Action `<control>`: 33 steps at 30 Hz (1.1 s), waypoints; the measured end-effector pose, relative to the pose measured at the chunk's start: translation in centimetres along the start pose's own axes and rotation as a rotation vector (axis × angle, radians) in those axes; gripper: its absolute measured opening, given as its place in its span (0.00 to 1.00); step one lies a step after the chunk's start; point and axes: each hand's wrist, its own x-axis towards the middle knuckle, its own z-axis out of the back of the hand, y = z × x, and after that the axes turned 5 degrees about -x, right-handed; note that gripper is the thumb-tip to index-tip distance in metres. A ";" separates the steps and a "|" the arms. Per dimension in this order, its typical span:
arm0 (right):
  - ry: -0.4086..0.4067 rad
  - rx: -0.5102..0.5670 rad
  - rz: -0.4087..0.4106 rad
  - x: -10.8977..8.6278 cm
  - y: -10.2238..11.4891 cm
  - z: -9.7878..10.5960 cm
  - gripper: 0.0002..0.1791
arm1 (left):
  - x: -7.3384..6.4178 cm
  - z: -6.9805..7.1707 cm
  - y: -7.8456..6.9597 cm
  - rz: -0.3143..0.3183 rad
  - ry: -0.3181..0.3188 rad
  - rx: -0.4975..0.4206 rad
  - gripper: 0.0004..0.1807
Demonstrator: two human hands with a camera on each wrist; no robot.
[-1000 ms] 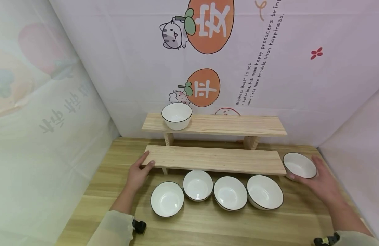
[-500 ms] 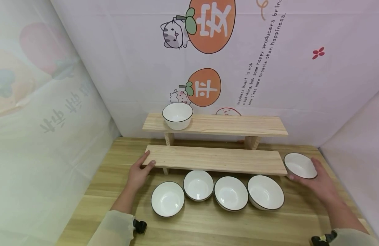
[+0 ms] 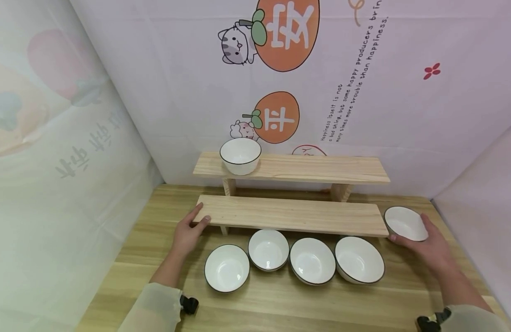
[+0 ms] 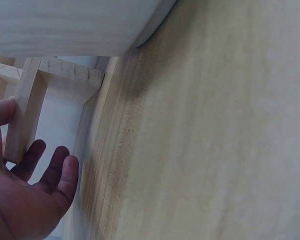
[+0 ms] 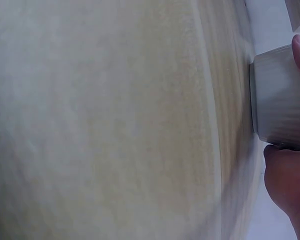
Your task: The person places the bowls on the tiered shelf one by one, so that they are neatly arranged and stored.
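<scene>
My left hand (image 3: 188, 235) grips the left end of the lower board of a two-tier wooden shelf (image 3: 288, 214). In the left wrist view, the thumb lies on one face of the board (image 4: 26, 112) with fingers at its other side. At the shelf's right end, my right hand (image 3: 433, 246) holds a white bowl (image 3: 406, 223) with a dark rim. In the right wrist view, thumb and fingers span this ribbed bowl (image 5: 280, 97), whose base appears to touch the table. Another white bowl (image 3: 240, 157) stands on the upper board's left part.
Several more white bowls stand in a row before the shelf, from the leftmost bowl (image 3: 227, 268) to the rightmost bowl (image 3: 359, 259). Printed white cloth (image 3: 189, 92) encloses the wooden table (image 3: 305, 309) at the back and both sides.
</scene>
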 end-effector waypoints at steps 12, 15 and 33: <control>-0.060 -0.008 -0.021 -0.3 -0.2 -0.3 0.67 | 0.0 0.0 0.0 -0.008 -0.009 0.012 0.38; -0.076 0.005 -0.047 -0.5 -0.4 -0.2 0.66 | 0.0 0.0 -0.1 -0.009 -0.009 0.011 0.38; -0.123 -0.014 -0.048 -1.6 -1.3 1.3 0.64 | -0.2 0.0 -0.2 0.018 -0.003 0.004 0.39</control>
